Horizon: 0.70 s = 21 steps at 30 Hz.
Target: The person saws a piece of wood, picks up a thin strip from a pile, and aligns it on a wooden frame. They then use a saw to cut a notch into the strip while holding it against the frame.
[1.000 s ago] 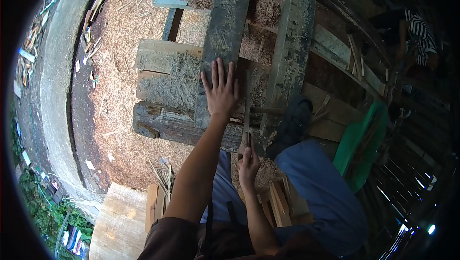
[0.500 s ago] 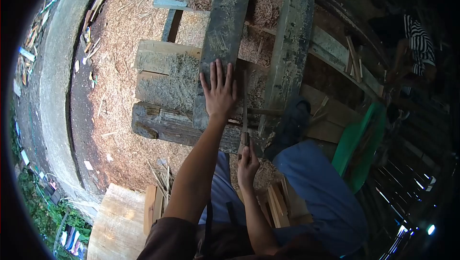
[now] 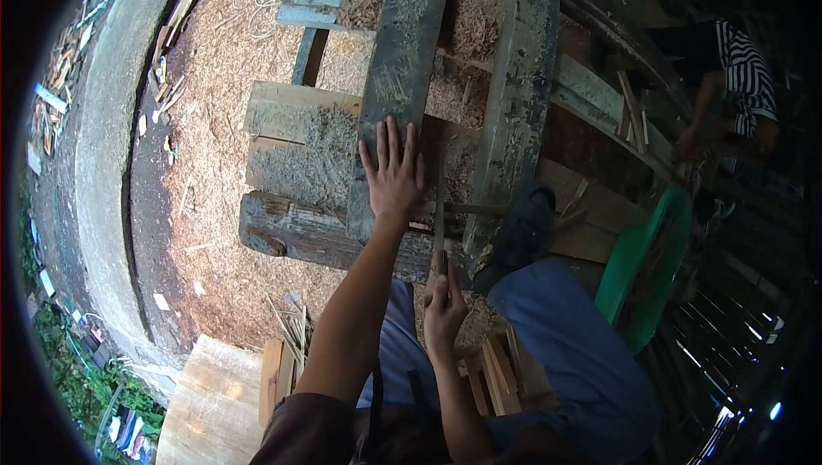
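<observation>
My left hand (image 3: 395, 175) lies flat with fingers spread on a dark, weathered plank (image 3: 402, 54), near its close end. Just right of that plank, my right hand (image 3: 445, 315) is closed round the handle of a handsaw. The handsaw (image 3: 439, 225) is seen nearly edge-on, its long narrow blade pointing away from me; its teeth cannot be made out. A thin wooden strip (image 3: 479, 209) runs crosswise beside the blade, its left part hidden near my left hand. My foot in dark footwear (image 3: 524, 229) rests at the right of the strip.
A second weathered beam (image 3: 518, 71) runs parallel on the right, over a thick crosswise timber (image 3: 300, 227). Wood shavings (image 3: 223, 174) cover the ground. A green plastic chair (image 3: 638, 268) stands at right. Another person in a striped shirt (image 3: 749, 80) bends at far right. Wood offcuts (image 3: 499, 366) lie near my legs.
The view has tilted slightly, so the scene sits a little lower. My right hand has drawn slightly toward me with the handsaw. My left hand stays flat on the plank.
</observation>
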Each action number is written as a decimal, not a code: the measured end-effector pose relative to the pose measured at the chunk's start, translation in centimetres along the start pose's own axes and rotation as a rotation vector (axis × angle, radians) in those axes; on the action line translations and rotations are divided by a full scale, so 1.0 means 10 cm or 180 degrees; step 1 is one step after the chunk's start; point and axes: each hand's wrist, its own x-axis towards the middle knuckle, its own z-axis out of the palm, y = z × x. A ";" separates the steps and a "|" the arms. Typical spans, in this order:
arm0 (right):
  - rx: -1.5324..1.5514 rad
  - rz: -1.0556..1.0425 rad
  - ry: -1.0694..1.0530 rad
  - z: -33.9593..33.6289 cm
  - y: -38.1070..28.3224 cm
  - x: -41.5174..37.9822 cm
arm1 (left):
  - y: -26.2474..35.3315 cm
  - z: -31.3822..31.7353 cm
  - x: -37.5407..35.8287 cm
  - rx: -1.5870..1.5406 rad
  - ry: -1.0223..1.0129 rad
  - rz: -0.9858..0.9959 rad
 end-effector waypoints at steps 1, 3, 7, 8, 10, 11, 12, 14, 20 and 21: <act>-0.0306 -0.0444 0.0144 -0.02 0.12 -0.03 | 0.00 0.01 0.00 -0.0015 0.0037 0.0003; -0.0601 -0.0940 0.0302 -0.04 0.09 0.03 | -0.01 0.02 0.00 0.0012 -0.0001 -0.0005; -0.0627 0.0179 -0.0062 -0.04 -0.25 0.06 | 0.01 -0.03 0.00 -0.0022 -0.0077 -0.0038; -0.0785 -0.0069 -0.0040 -0.04 -0.21 0.05 | 0.01 -0.05 0.01 -0.0013 -0.0063 -0.0019; -0.0789 -0.0451 0.0060 -0.09 -0.14 -0.07 | 0.01 -0.03 0.01 -0.0074 -0.0054 -0.0037; -0.0804 -0.0814 0.0153 -0.10 -0.11 -0.10 | 0.01 -0.03 0.00 -0.0067 -0.0047 -0.0038; -0.0798 -0.0825 0.0146 -0.09 -0.16 -0.09 | 0.00 -0.03 0.00 -0.0036 -0.0062 -0.0032; -0.0599 -0.0052 -0.0068 -0.12 -0.28 -0.04 | 0.01 -0.02 0.00 -0.0021 -0.0056 -0.0047; -0.1169 -0.0804 0.0087 -0.19 0.12 -0.01 | 0.01 -0.01 0.00 -0.0014 -0.0170 -0.0078; -0.1171 -0.0812 0.0098 -0.20 0.01 -0.02 | 0.03 -0.02 0.00 0.0022 -0.0158 -0.0063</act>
